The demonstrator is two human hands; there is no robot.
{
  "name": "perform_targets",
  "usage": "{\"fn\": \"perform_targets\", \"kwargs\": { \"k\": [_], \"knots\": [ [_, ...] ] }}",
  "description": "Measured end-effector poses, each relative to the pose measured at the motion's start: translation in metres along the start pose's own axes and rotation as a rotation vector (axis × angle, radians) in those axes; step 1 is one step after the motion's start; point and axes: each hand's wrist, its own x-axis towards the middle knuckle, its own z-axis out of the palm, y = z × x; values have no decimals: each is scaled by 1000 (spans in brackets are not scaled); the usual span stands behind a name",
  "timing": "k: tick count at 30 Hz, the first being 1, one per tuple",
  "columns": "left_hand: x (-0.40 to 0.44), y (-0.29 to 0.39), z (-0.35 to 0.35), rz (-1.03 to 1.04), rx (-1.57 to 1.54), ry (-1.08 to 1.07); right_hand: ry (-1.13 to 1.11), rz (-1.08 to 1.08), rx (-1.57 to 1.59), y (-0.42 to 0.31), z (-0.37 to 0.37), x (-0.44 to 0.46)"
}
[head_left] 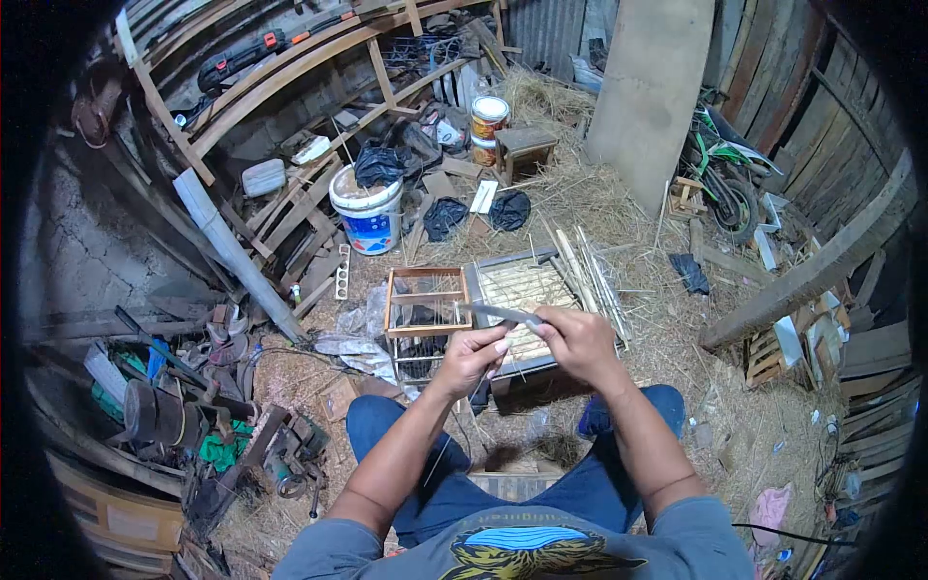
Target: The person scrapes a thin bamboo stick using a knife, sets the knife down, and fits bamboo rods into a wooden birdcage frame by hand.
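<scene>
Loose straw [541, 97] is littering the floor [698, 387]. A cracked grey wall [106, 242] is standing on the left, corrugated sheeting [544, 41] is showing at the back, and wooden planks [773, 63] are lining the right. A tall pale board [652, 87] is rising near a stool [525, 141], while wooden shelving [290, 87] is spanning the upper left.

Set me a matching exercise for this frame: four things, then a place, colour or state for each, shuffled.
Things:
1. Knife
2. White bucket
3. Motorbike
4. Wooden stool

Matches:
A. Has green parts
B. Beside the orange tubs
C. Held in the right hand
D. Black plastic on top

Pairs: 1-C, 2-D, 3-A, 4-B
</scene>
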Motion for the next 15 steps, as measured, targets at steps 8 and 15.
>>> {"fn": "perform_targets", "kwargs": {
  "k": [8,15],
  "knots": [
    [-24,14,5,-15,-45,28,-11,5,-25,-8,4,-2],
    [-23,16,-5,-52,-59,-53,-41,101,-24,-16,-3,7]
  ]
}}
